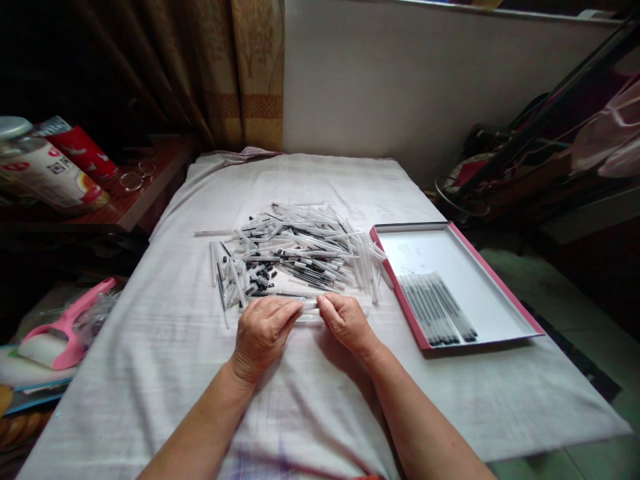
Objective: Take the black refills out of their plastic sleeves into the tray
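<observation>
My left hand (267, 331) and my right hand (349, 323) meet in front of a loose pile of pen parts. Fingers and thumbs are pinched on a clear pen barrel (309, 304), which spans the small gap between them. Its ends are hidden by my fingers. Just beyond lies the pile, made of clear barrels (320, 215), dark refills (305, 273) and small black caps (261, 277). To the right, a shallow pink-edged box lid (493, 283) holds a row of pens (433, 310) with black tips toward me.
A white cloth (150, 373) covers the table. On a side shelf at left stand a labelled jar (50, 173) and a pair of glasses (133, 180). Below it lies a pink-handled peeler-shaped tool (67, 327). A curtain (257, 73) and a wall (380, 87) close off the far side.
</observation>
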{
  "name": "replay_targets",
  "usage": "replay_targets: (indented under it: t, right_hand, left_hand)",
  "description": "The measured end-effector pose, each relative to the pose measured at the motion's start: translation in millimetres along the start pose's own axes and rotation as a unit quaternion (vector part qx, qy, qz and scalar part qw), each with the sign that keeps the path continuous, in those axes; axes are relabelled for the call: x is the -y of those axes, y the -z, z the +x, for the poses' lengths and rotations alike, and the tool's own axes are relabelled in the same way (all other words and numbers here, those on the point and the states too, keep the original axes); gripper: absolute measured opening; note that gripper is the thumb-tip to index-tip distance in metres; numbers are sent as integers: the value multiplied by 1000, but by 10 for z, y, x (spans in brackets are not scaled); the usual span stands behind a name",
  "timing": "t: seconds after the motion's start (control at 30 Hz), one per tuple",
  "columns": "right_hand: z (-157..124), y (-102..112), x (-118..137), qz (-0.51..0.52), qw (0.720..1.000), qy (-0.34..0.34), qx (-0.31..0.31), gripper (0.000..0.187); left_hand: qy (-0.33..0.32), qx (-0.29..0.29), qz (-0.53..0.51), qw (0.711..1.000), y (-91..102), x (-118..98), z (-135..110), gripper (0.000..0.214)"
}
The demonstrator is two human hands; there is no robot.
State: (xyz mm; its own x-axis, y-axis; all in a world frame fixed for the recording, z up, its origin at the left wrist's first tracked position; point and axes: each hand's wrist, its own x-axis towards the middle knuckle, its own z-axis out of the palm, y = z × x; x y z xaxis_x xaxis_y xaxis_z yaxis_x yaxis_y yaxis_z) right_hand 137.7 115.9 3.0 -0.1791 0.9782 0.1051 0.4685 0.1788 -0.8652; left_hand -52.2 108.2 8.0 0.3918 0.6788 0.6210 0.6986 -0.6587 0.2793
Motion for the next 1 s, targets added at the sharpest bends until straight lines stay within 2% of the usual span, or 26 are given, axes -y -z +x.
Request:
replay_targets:
  t: [0.1,0.17,0.27,0.33,0.4,0.47,0.53,0.57,0.63,0.7,0.87,1.0]
  right_hand:
    - [4,-8,-6,5,1000,-16,-15,45]
    - [12,1,-21,6,998,-25,-56,47]
    - [20,25,-38,14,989,-29,-141,51]
    - [12,30,-24,29,985,-18,-171,51]
    - [-8,12,14,42,984,4,-171,49]
    - [-32,-24,62,36,987,33,-151,46]
    - [-49,-65,98,16,990,57,-127,44]
    - [-54,-83,106,6,991,62,-116,44]
    - [-57,-108,104,-2,994,58,-95,44]
    - [-54,-121,87,4,996,43,-78,45]
    - [-51,-143,71,25,998,17,-49,49]
    - [-56,-148,62,24,1000,16,-8,46]
  left_hand:
    - [4,4,8,1000,25,-4,29,14]
    - [32,-16,15,999,40,7,39,22]
    - [125,-82,-17,989,42,36,31,25]
    - [225,-99,-110,963,19,47,22,21]
    - [340,-77,-252,903,-15,43,22,28]
    - [436,-70,-385,811,-43,24,42,39]
    - [492,-101,-471,725,-51,3,79,47]
    - [509,-121,-498,692,-47,-6,100,49]
    - [528,-146,-529,648,-29,-14,136,52]
    - [535,-155,-540,631,-10,-14,154,51]
    - [527,-149,-549,632,-2,-19,138,49]
    - [509,-160,-578,618,22,14,136,49]
